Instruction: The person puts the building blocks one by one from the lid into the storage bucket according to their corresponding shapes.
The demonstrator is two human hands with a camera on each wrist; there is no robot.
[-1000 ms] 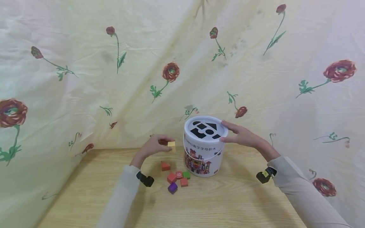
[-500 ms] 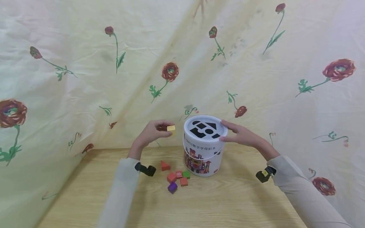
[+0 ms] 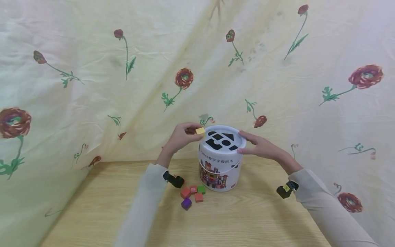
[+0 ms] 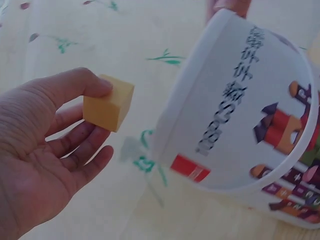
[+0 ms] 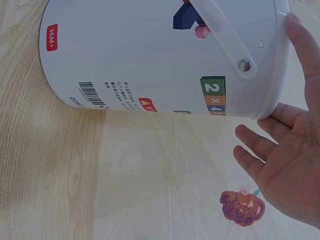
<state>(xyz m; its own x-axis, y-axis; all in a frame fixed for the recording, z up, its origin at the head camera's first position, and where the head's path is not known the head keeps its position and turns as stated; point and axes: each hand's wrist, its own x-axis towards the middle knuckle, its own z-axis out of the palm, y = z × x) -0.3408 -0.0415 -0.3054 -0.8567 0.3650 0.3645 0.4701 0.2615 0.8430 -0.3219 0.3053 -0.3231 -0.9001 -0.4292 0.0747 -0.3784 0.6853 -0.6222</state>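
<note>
My left hand [image 3: 182, 138] pinches a yellow block [image 4: 109, 102] between thumb and fingers. It holds the block at the left edge of a white bucket's lid; the left wrist view shows a gap between block and bucket. The bucket [image 3: 219, 171] stands upright, with a printed block picture and a thin white handle. Black shaped openings mark its lid [image 3: 236, 138]. On the bucket's right rim rests my right hand [image 3: 262, 146], thumb and forefinger spread and fairly straight, the other fingers loose in the right wrist view [image 5: 295, 155].
In front of the bucket lie several red blocks [image 3: 186, 192], a green block [image 3: 201, 189] and a purple block [image 3: 186, 203] on the wooden table [image 3: 240, 219]. A flowered cloth [image 3: 148, 103] hangs behind. The left wrist camera [image 3: 174, 179] hides part of the table.
My left hand has lifted the yellow block, then carried it right to the lid's left edge. Its arm now covers the red triangular block. My right hand and the bucket have stayed put.
</note>
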